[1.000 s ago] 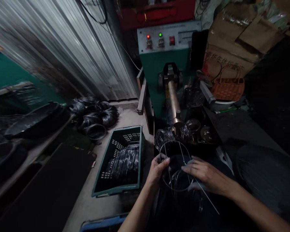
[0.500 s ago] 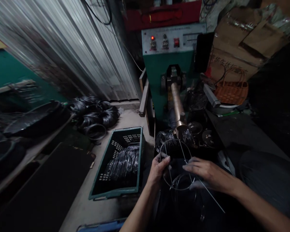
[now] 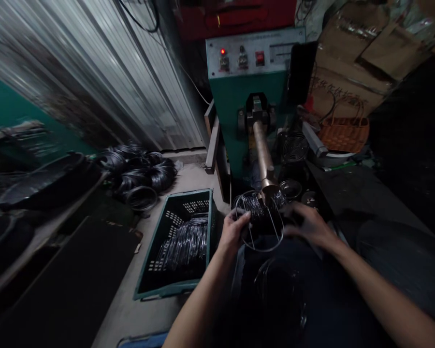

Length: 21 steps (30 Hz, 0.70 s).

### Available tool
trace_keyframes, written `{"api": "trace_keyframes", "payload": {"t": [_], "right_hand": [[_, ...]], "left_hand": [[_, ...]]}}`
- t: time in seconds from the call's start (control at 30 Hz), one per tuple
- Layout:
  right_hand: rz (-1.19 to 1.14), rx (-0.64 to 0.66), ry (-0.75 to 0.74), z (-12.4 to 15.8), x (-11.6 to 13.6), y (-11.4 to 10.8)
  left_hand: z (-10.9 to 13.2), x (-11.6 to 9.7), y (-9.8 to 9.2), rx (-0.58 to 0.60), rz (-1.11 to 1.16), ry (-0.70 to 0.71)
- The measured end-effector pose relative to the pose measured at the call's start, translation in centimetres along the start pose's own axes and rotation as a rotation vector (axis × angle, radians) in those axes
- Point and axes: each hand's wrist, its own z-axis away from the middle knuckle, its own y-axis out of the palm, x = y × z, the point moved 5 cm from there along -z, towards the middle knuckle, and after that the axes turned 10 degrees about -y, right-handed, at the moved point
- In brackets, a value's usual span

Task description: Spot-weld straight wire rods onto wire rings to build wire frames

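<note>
My left hand (image 3: pixel 235 229) pinches the left side of a round wire ring (image 3: pixel 264 251) with straight cross wires. The ring is tilted, its upper part just under the tip of a brass-coloured machine arm (image 3: pixel 264 152); I cannot tell whether they touch. At the ring's right edge is my right hand (image 3: pixel 310 226), its fingers bent and smeared by motion. Whether it touches the ring is unclear. Behind the ring lie bundles of thin wire (image 3: pixel 252 204). More wire loops (image 3: pixel 266 278) lie dimly over my lap.
A green crate (image 3: pixel 140 285) holding many wire pieces stands to the left. Black wire coils (image 3: pixel 163 174) lie beyond it on the floor. The green machine (image 3: pixel 224 96) has a lit red lamp. A wicker basket (image 3: pixel 344 135) and cardboard (image 3: pixel 362 72) are at right.
The ring has moved up and away from me, closer to the machine arm's tip. My right hand has shifted up and right; the loose straight wire beside it no longer shows.
</note>
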Motion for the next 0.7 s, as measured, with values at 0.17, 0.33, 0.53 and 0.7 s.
{"api": "trace_keyframes", "payload": {"t": [0.17,0.33,0.53,0.7], "right_hand": [[-0.275,-0.144,0.253,-4.9,-5.4,0.7],[-0.320,-0.179,0.241,-7.8,-6.0,1.4],[-0.330,-0.181,0.263,-8.6,-6.5,1.6],[-0.333,-0.149,0.281,-9.2,-4.6,1.3]], "left_hand": [[-5.2,-3.7,0.5,0.024,-0.032,0.117],[-7.5,-5.3,0.3,0.037,-0.029,0.164],[-8.3,-5.4,0.1,0.035,-0.018,0.179],[-7.5,-5.9,0.4,0.025,-0.006,0.187]]}}
